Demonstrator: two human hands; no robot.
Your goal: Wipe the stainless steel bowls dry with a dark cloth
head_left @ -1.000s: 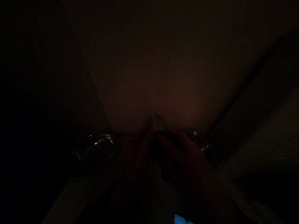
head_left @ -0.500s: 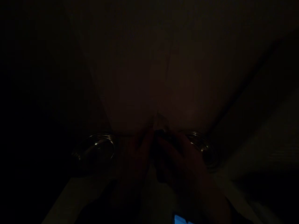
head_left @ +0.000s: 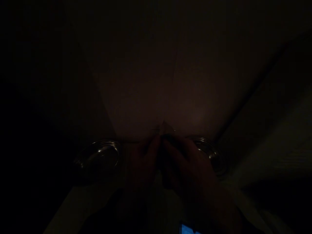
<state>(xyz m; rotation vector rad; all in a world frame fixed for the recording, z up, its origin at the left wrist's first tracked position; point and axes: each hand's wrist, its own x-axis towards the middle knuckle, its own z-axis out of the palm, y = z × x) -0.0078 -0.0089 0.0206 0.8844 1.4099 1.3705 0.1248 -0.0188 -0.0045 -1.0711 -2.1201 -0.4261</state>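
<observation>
The picture is very dark. My left hand (head_left: pixel 142 162) and my right hand (head_left: pixel 192 165) are close together near the middle, both with fingers closed. Between their fingertips a small, pale, pointed piece (head_left: pixel 166 127) sticks up, thin like paper or film; its kind cannot be made out. Something dark lies below it between the hands, its shape lost in shadow. To the left of my left hand stands a shiny, round metal dish (head_left: pixel 118 152). A second shiny metal dish (head_left: pixel 207 146) is partly hidden behind my right hand.
A phone (head_left: pixel 188 229) with a lit blue screen shows at the bottom edge. Beyond the hands stretches a broad, dim flat surface (head_left: pixel 146 91) with a thin dark line on it. A pale surface edge (head_left: pixel 65 204) runs at the lower left.
The pale piece sits slightly lower, and thin glints show beside it. The far surface looks a little brighter. Both hands stay nearly in place.
</observation>
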